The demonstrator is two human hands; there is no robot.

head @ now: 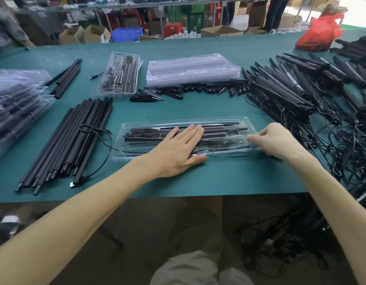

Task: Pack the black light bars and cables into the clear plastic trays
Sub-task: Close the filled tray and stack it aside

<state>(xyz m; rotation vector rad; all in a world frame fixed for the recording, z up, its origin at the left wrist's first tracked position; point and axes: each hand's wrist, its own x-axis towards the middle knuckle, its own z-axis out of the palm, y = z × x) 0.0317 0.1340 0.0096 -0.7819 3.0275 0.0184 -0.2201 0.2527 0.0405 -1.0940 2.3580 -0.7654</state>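
Observation:
A clear plastic tray (229, 120) lies across the green table in front of me, with black light bars (149, 130) and a thin black cable (233, 141) set in its slots. My left hand (178, 149) rests flat on the tray's middle, fingers spread over the bars. My right hand (274, 140) grips the tray's right end, thumb on top of the rim. A pile of black light bars with tangled cables (301, 95) covers the table's right side. Loose black bars (75, 138) lie at the left.
A stack of clear trays (192, 68) sits at the back centre, a filled tray (118, 77) to its left, short black pieces (198, 89) in front. Packed trays (17, 103) are piled far left. A red bag (320, 36) stands back right. Cables hang off the table edge (281, 233).

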